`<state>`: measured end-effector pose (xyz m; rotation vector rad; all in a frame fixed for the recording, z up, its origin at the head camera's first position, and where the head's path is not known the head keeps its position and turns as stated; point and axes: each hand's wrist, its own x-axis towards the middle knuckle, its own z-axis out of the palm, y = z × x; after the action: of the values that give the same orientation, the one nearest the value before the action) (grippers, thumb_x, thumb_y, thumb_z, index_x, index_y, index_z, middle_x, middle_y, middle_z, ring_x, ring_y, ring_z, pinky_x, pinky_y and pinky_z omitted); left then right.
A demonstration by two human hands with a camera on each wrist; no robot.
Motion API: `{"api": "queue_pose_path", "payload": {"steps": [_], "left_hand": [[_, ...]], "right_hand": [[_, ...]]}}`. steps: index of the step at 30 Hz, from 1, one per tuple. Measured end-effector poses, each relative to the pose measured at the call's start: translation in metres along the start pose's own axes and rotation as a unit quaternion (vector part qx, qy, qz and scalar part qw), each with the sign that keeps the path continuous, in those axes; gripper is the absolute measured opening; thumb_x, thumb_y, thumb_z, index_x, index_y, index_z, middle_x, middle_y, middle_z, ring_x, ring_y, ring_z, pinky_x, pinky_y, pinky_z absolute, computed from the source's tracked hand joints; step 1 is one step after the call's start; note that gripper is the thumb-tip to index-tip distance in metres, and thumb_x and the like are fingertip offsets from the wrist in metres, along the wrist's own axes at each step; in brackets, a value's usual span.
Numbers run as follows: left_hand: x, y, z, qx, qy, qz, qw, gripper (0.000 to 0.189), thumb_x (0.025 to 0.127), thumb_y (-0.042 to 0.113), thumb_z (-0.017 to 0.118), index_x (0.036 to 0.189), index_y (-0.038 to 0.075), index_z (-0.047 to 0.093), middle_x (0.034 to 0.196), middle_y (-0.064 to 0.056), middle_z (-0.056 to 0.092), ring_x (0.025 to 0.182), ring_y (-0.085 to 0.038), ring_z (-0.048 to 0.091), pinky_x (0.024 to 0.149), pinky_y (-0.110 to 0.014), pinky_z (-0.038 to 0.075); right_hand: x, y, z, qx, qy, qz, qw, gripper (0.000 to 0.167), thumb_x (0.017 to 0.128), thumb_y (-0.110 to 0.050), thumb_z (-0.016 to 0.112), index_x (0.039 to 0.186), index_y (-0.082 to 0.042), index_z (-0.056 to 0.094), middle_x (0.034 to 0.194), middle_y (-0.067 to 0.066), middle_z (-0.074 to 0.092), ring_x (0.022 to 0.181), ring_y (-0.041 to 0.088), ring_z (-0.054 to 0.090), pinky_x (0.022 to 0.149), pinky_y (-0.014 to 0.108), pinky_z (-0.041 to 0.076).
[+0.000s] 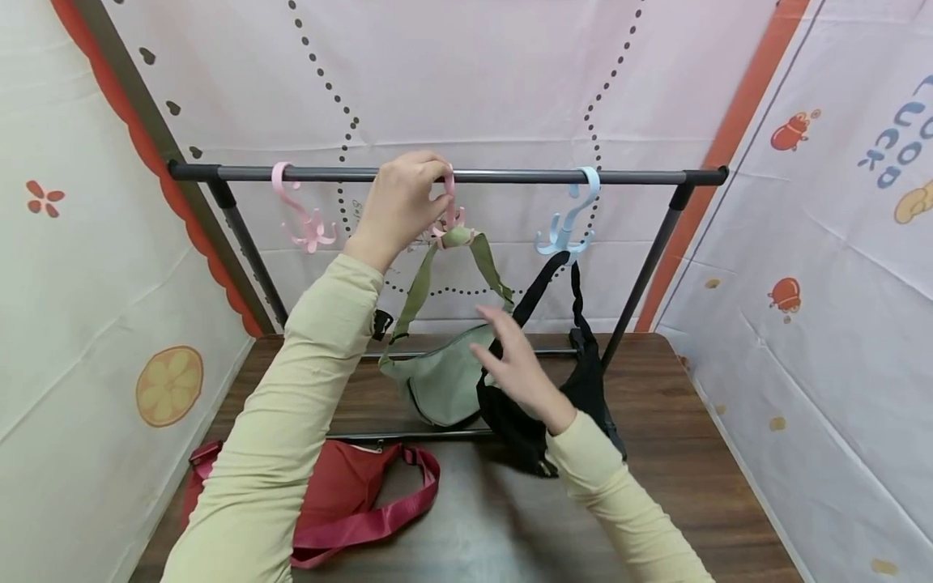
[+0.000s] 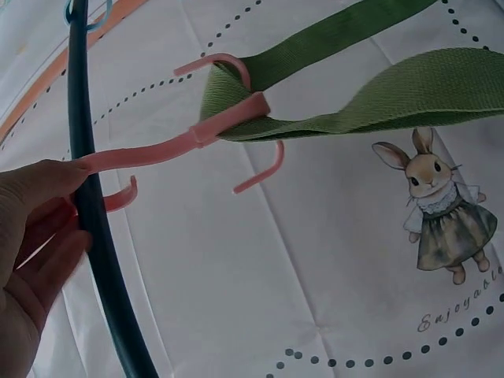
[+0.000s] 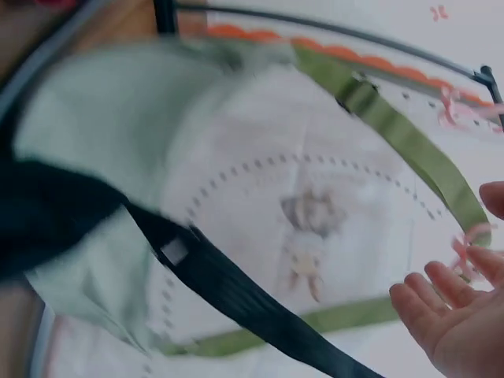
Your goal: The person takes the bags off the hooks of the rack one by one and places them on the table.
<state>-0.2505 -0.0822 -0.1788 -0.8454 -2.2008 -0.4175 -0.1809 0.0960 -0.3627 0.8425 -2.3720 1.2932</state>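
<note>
My left hand [image 1: 404,202] pinches the top of a pink hook [image 2: 157,154] where it curves over the black rail [image 1: 510,176]. From that hook's prongs hangs a sage-green waist bag [image 1: 448,376] by its olive strap [image 2: 315,55]. My right hand [image 1: 521,368] is in front of the green bag and a black bag [image 1: 590,376], its fingers spread and holding nothing. The black bag hangs from a light blue hook [image 1: 564,235] on the right. In the right wrist view, the right hand's fingers [image 3: 453,287] are relaxed, and the bags look blurred.
Another pink hook [image 1: 312,231] hangs on the rail's left part. A red bag [image 1: 338,486] with a crimson strap lies on the wooden table [image 1: 692,453], partly behind my left sleeve. Printed cloth walls [image 1: 802,243] stand behind and at both sides.
</note>
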Motion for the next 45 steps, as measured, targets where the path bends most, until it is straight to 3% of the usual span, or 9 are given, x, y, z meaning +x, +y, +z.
{"api": "queue_pose_path", "payload": {"steps": [4, 8, 15, 22, 29, 37, 45], "left_hand": [[0.002, 0.001, -0.005, 0.005, -0.013, -0.01, 0.9999, 0.007, 0.079, 0.002, 0.064, 0.085, 0.0, 0.066, 0.096, -0.01, 0.066, 0.09, -0.024, 0.061, 0.084, -0.029, 0.048], [0.002, 0.002, -0.006, 0.006, -0.022, -0.015, 0.9996, 0.007, 0.08, 0.003, 0.063, 0.086, 0.0, 0.065, 0.095, -0.01, 0.066, 0.09, -0.024, 0.06, 0.085, -0.03, 0.047], [0.002, 0.004, -0.005, 0.007, -0.029, -0.017, 0.9994, 0.006, 0.08, 0.001, 0.062, 0.084, 0.0, 0.065, 0.093, -0.01, 0.066, 0.089, -0.024, 0.06, 0.084, -0.029, 0.047], [0.001, 0.003, -0.004, 0.01, -0.034, -0.019, 0.9992, 0.005, 0.08, 0.002, 0.062, 0.083, 0.001, 0.066, 0.093, -0.01, 0.066, 0.088, -0.024, 0.06, 0.083, -0.029, 0.048], [0.001, 0.002, -0.004, 0.014, -0.024, -0.009, 0.9996, 0.006, 0.08, 0.002, 0.062, 0.084, 0.001, 0.066, 0.093, -0.01, 0.066, 0.088, -0.024, 0.061, 0.082, -0.029, 0.048], [0.002, 0.003, 0.0, 0.01, -0.017, -0.003, 0.9998, 0.009, 0.08, 0.004, 0.063, 0.087, 0.0, 0.067, 0.095, -0.009, 0.067, 0.09, -0.023, 0.061, 0.083, -0.026, 0.048], [0.0, -0.002, 0.001, -0.005, 0.002, -0.011, 0.9999, 0.011, 0.08, 0.008, 0.066, 0.089, 0.002, 0.068, 0.099, -0.008, 0.067, 0.094, -0.022, 0.061, 0.086, -0.027, 0.046]], "right_hand": [[0.026, -0.004, -0.019, -0.071, 0.025, -0.023, 0.9969, 0.06, 0.084, -0.015, 0.064, 0.134, 0.0, 0.037, 0.133, 0.018, 0.041, 0.122, 0.03, 0.038, 0.099, 0.045, 0.033], [0.047, -0.007, -0.028, -0.102, 0.052, -0.026, 0.9931, 0.061, 0.082, -0.015, 0.066, 0.133, 0.003, 0.038, 0.13, 0.02, 0.043, 0.118, 0.031, 0.041, 0.095, 0.046, 0.036], [0.072, -0.003, -0.031, -0.122, 0.073, -0.026, 0.9895, 0.055, 0.082, -0.009, 0.062, 0.132, 0.001, 0.04, 0.128, 0.019, 0.046, 0.114, 0.03, 0.046, 0.09, 0.043, 0.041], [0.098, 0.003, -0.03, -0.135, 0.097, 0.001, 0.986, 0.046, 0.084, 0.002, 0.054, 0.129, 0.002, 0.044, 0.127, 0.02, 0.047, 0.117, 0.029, 0.044, 0.097, 0.039, 0.038], [0.121, 0.009, -0.032, -0.114, 0.106, 0.002, 0.9878, 0.03, 0.086, -0.001, 0.052, 0.115, 0.003, 0.056, 0.115, 0.016, 0.056, 0.106, 0.026, 0.052, 0.092, 0.033, 0.041], [0.124, 0.012, -0.037, -0.122, 0.111, 0.015, 0.9861, 0.017, 0.085, -0.001, 0.054, 0.098, 0.0, 0.066, 0.094, 0.013, 0.065, 0.085, 0.022, 0.06, 0.078, 0.033, 0.047], [0.127, 0.0, -0.047, -0.143, 0.153, -0.043, 0.9769, 0.014, 0.084, -0.002, 0.056, 0.092, 0.001, 0.068, 0.086, 0.013, 0.069, 0.076, 0.02, 0.063, 0.072, 0.03, 0.051]]}}
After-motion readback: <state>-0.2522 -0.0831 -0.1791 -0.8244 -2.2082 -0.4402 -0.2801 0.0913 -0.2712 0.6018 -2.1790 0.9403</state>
